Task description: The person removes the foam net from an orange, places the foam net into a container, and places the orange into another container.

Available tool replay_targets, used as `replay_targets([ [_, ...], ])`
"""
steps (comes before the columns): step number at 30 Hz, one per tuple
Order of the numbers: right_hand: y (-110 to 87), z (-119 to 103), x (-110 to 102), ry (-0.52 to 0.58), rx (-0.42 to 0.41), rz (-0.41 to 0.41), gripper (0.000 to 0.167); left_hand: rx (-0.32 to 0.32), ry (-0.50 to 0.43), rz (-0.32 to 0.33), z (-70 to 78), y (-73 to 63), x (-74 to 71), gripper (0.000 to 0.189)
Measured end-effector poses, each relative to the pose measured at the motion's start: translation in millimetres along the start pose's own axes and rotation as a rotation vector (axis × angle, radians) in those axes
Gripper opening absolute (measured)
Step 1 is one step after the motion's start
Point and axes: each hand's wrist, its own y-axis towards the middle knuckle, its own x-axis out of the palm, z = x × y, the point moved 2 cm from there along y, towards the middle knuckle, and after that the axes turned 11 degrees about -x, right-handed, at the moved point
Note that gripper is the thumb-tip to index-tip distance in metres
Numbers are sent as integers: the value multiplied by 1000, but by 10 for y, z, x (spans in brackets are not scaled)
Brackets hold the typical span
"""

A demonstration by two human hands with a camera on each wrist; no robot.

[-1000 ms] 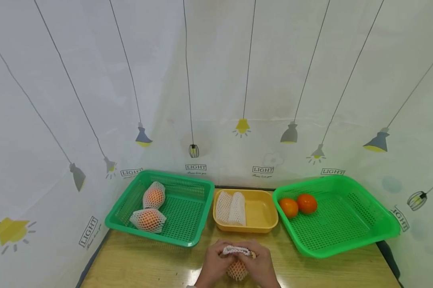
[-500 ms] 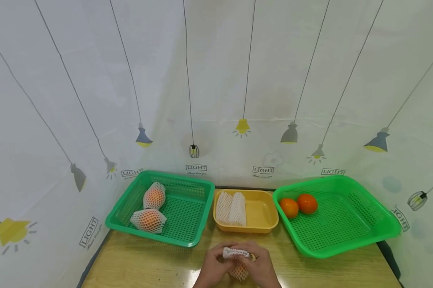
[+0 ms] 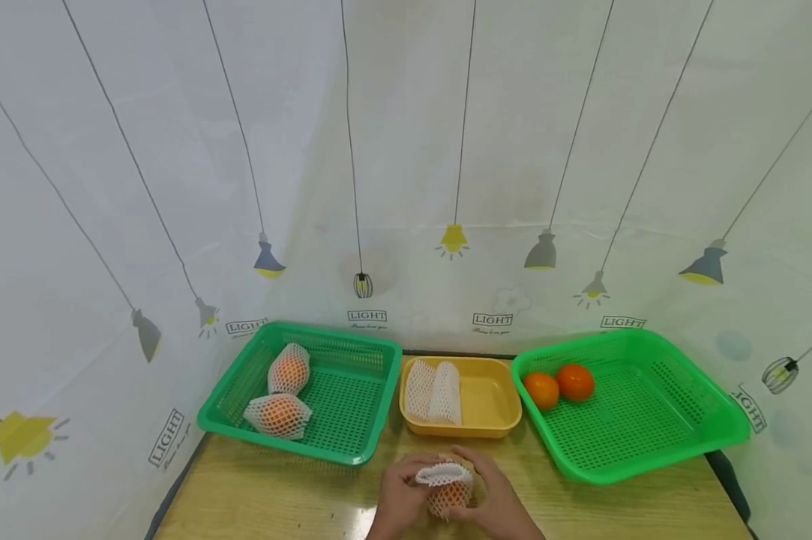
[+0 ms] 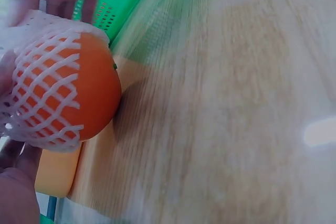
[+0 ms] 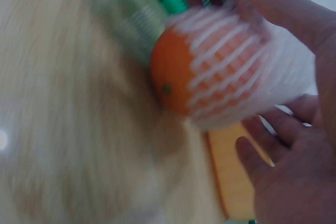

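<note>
An orange (image 4: 100, 93) sits partway inside a white foam net sleeve (image 3: 444, 474), its bare end low, over the wooden table. In the head view the sleeve's open rim faces up. My left hand (image 3: 400, 491) grips the sleeve on its left side, thumb against the mesh. My right hand (image 3: 496, 501) is spread along the right side, its fingers mostly straight and thumb at the lower mesh. In the right wrist view, where the orange is blurred, the fingers (image 5: 278, 135) of that hand are apart from one another beside the sleeve.
A dark green basket (image 3: 352, 450) at left holds two netted oranges (image 3: 289, 371). Behind my hands, a yellow tray (image 3: 489, 390) contains foam sleeves (image 3: 444, 394). At right, a bright green basket (image 3: 648, 420) holds two bare oranges (image 3: 576, 382). A printed curtain (image 3: 406, 150) stands behind.
My right hand has loosened from the sleeve and spread its fingers, moving slightly right. The sleeve's rim has opened wider, and more of the netted orange shows. My left hand keeps its grip.
</note>
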Motion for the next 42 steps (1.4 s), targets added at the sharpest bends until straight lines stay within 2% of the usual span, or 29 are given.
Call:
replay_targets([
  [3,-15,150,31,-55,18,-63,106,10,-4,24,-7,0,-6,19],
  [5,-20,233,62,-79,10,-73,108,26,-16,40,0,-1,-8,21],
  [10,-19,347,133,-79,-22,-49,99,81,-53,69,22,-15,12,23],
  [14,-8,379,158,-42,10,-24,97,84,-106,61,1,-23,36,20],
  [19,8,420,171,34,64,0,93,40,-125,40,-36,-17,42,20],
  [25,-14,488,207,183,93,45,96,-67,-156,-6,-67,-20,32,31],
  [29,-11,464,227,202,88,64,94,-92,-128,-3,-65,-15,5,34],
  [35,-7,396,223,177,87,80,92,-89,-70,56,110,9,-34,31],
  [38,-17,393,218,165,94,78,96,-131,-41,84,207,64,-49,22],
  [42,-14,394,223,180,114,55,102,-194,-34,70,325,170,-64,28],
])
